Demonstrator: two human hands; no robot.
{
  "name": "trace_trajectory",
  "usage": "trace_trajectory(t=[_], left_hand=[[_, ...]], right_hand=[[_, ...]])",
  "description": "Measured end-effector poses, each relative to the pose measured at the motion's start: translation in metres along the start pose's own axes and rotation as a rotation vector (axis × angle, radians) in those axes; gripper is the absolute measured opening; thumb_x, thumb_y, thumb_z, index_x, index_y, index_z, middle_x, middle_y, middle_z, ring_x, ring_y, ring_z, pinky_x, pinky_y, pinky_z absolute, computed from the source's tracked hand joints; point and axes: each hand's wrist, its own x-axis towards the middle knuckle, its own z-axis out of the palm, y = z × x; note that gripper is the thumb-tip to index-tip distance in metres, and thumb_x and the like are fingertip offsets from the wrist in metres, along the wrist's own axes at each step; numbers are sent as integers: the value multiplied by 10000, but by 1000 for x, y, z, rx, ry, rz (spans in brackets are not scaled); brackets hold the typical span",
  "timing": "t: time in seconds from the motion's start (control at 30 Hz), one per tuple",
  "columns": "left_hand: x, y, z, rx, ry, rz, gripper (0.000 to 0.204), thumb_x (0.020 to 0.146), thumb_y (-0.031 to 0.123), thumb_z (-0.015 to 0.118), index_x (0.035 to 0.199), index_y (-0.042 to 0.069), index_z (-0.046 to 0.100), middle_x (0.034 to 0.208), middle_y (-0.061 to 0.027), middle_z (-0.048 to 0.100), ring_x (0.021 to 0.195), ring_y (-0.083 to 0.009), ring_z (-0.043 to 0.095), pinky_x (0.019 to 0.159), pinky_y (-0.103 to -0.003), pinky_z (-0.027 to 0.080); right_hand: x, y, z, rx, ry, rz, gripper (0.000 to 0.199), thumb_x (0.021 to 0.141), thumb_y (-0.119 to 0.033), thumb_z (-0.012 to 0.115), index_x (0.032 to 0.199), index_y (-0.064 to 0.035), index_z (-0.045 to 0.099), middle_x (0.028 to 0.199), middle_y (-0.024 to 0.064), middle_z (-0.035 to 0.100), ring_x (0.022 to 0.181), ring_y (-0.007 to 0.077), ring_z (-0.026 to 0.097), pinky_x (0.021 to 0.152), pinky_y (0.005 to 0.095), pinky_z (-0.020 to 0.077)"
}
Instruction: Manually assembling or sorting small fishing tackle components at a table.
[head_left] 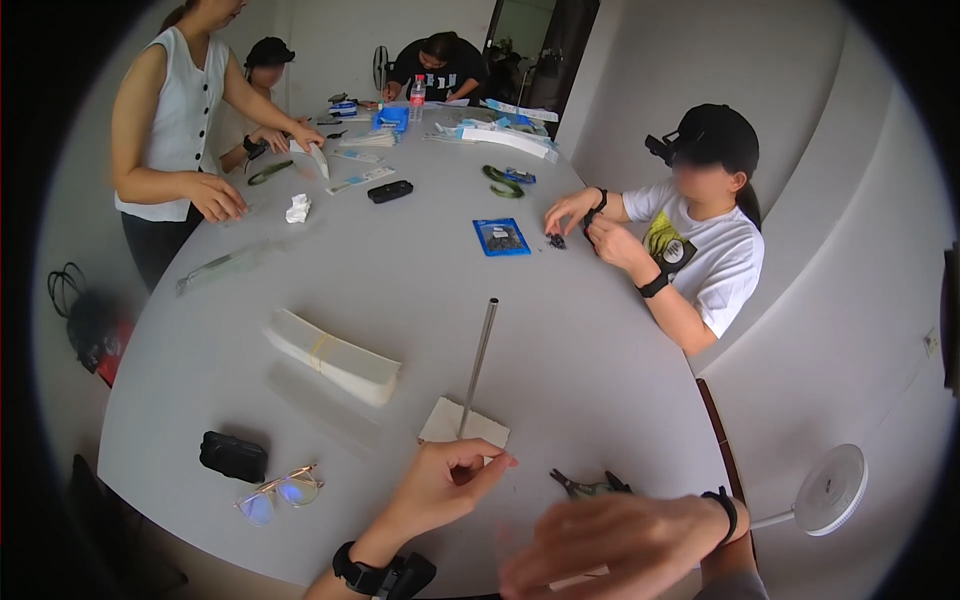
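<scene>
My left hand [447,487] is in front of a thin metal tube [479,365], with thumb and forefinger pinched together. Whatever lies between those fingertips is too small to make out. The tube stands nearly upright, leaning slightly right, on a whitish square pad [440,421]; its foot is partly hidden by my hand. My right hand [625,545] is smeared by motion near the table's front edge, so its fingers cannot be read. Just beyond it lies what looks like a pair of dark pliers [590,486], partly covered. A small pale piece [580,577] shows beneath the right hand.
Banded clear plastic sleeves [330,355], eyeglasses [280,496] and a black case [233,456] lie to the left. At the right, a person handles small dark parts [557,241] beside a blue-edged packet [501,237]. Other people, papers and a bottle [417,100] are farther back.
</scene>
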Motion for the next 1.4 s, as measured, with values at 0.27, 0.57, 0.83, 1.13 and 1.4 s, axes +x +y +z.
trace_trajectory(t=[0.27, 0.57, 0.83, 1.13, 1.4], left_hand=[[3, -5, 2, -42, -14, -40, 110, 893, 77, 591, 885, 17, 683, 500, 81, 413, 477, 3, 305, 450, -201, 238], [-3, 2, 6, -28, -11, 27, 89, 884, 68, 610, 847, 18, 673, 516, 70, 422, 489, -3, 319, 452, -202, 241], [-4, 5, 6, -7, -27, 30, 94, 883, 72, 608, 832, 4, 648, 543, 65, 448, 501, 1, 357, 452, -186, 284], [-4, 3, 6, -27, -43, 32, 93, 883, 71, 605, 833, 3, 644, 540, 62, 448, 499, -1, 348, 445, -198, 270], [-5, 4, 4, -11, -33, 46, 93, 880, 80, 616, 834, 5, 647, 554, 55, 457, 500, 0, 361, 442, -195, 282]], right_hand=[[13, -9, 53, 828, -127, -324, 166, 898, -185, 589, 867, -23, 571, 802, 124, 584, 739, 285, 552, 652, 384, 424], [17, -10, 56, 821, -171, -287, 179, 899, -202, 589, 871, -26, 572, 804, 124, 585, 741, 288, 553, 656, 392, 425], [22, 1, 59, 844, -215, -261, 190, 899, -216, 589, 876, -29, 574, 806, 124, 587, 742, 290, 554, 659, 400, 425], [22, 9, 61, 849, -247, -214, 203, 900, -233, 590, 880, -32, 575, 809, 125, 589, 744, 292, 555, 662, 408, 425], [26, 9, 61, 850, -283, -179, 214, 901, -248, 590, 885, -34, 577, 811, 125, 590, 745, 294, 556, 666, 415, 426]])
